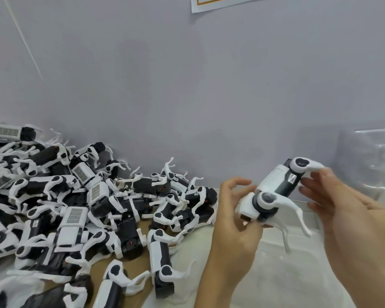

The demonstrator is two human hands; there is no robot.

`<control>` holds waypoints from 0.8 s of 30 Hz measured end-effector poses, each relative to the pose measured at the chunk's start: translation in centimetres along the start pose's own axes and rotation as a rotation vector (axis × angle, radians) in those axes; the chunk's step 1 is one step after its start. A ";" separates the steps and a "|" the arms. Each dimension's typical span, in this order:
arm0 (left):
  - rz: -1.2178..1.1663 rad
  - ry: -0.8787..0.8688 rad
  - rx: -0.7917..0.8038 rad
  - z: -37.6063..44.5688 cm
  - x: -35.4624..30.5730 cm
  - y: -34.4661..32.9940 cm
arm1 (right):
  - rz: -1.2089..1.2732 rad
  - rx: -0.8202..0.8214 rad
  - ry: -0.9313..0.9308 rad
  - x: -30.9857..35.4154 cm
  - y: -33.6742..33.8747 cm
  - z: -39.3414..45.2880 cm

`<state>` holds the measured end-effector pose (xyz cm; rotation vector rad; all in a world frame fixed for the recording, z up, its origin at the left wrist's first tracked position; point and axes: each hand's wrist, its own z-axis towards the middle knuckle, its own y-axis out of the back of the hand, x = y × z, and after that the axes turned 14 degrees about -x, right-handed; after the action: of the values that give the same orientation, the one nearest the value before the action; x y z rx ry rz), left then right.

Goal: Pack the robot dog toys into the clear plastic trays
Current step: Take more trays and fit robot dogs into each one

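L hand [233,210]: fingers curled, pinching white-and-black plastic robot dog toy [278,192] at lower end
R hand [333,203]: fingers grip toy's upper end
Clear plastic tray [276,274]: below toy

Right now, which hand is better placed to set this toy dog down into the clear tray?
Right, probably. The right hand holds the toy dog by its upper body, above the clear tray; the left hand only pinches its lower end.

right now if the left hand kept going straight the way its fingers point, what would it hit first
The left hand points up and right, with its fingers at the lower end of the held toy dog, so it would press into the toy at once. The right hand holds the toy's far side. Depth is hard to judge here.
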<state>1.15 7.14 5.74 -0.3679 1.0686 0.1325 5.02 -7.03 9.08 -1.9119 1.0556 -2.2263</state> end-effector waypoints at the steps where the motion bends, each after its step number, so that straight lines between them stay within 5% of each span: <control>1: -0.056 0.016 0.006 0.0 -0.1 -0.2 | -0.023 0.000 0.026 -0.1 0.1 0.1; 8: -0.157 0.108 -0.301 0.6 0.3 -0.3 | -0.665 0.034 0.413 0.6 1.1 0.9; 13: 0.015 0.106 -0.294 0.7 -0.5 0.0 | -1.136 0.487 0.746 0.7 0.7 -0.4; 16: 0.159 0.085 -0.137 0.8 -2.8 -0.4 | -1.053 0.541 0.741 0.7 0.9 -0.2; 19: 0.568 0.056 -0.052 2.8 -5.2 1.4 | -0.947 0.428 0.736 0.6 1.2 0.2; 24: 1.129 0.039 -0.418 12.3 -8.2 11.4 | -0.819 0.280 0.705 0.0 1.5 0.9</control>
<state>4.20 22.70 15.49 -0.0957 1.1799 1.3706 5.27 -8.60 8.32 -1.6165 -0.1663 -3.3792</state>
